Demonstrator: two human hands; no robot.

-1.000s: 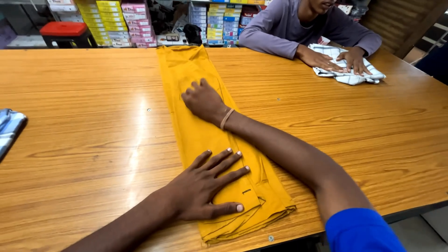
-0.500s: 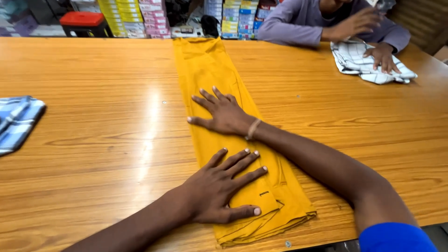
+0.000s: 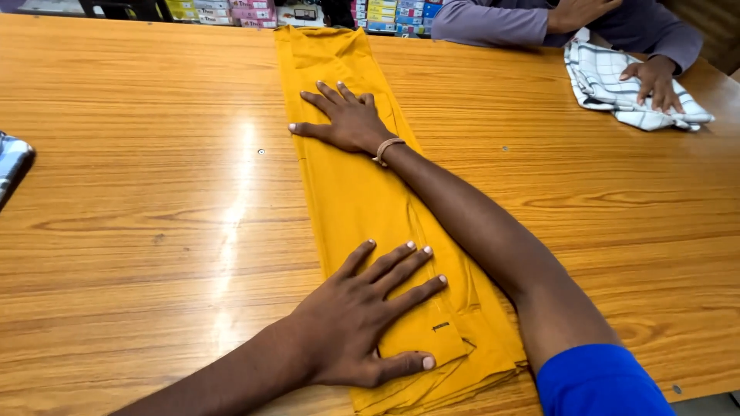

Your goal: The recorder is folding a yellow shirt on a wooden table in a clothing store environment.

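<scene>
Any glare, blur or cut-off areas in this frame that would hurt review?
Head view: a bright streak of glare runs down the table left of the yellow cloth; both hands, left hand and right hand, look sharp and evenly lit, with only soft shadows beneath them; the checked cloth under another person's hand is clear; the blue cloth is cropped at the left edge.

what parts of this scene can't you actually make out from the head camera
Head view only:
- Near end of the yellow trousers: partly under the left hand, corner cut by the bottom edge.
- Cloth under the right hand and forearm: hidden.
- Blue checked cloth: mostly cut by the left edge.
- Other person's upper body: cut by the top edge; a hand covers part of the white checked cloth.
- Stacked boxes: too small.
</scene>
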